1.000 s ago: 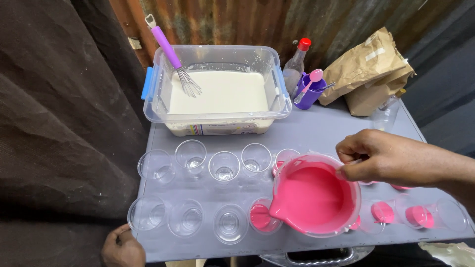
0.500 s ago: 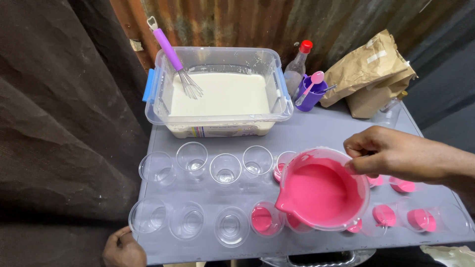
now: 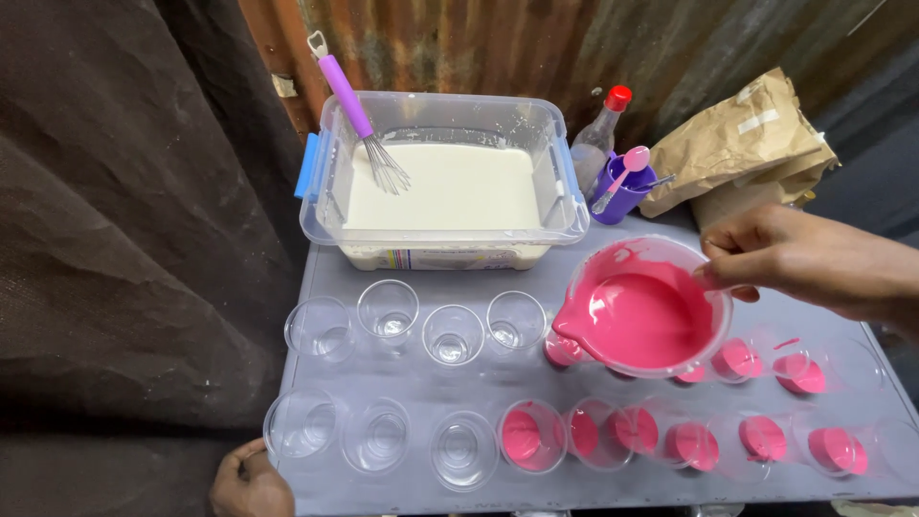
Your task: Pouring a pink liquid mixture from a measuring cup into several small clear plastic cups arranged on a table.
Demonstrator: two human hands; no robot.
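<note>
Pink batter tilts in the clear jug [image 3: 643, 308] my right hand [image 3: 785, 258] grips by its rim over a back-row cup [image 3: 563, 349]; my left hand [image 3: 251, 483] clasps the grey tray [image 3: 316, 503] edge; steady, slow pouring seems needed next.

Right hand [image 3: 804, 258] tips pink jug [image 3: 643, 308], seemingly pouring.
</note>
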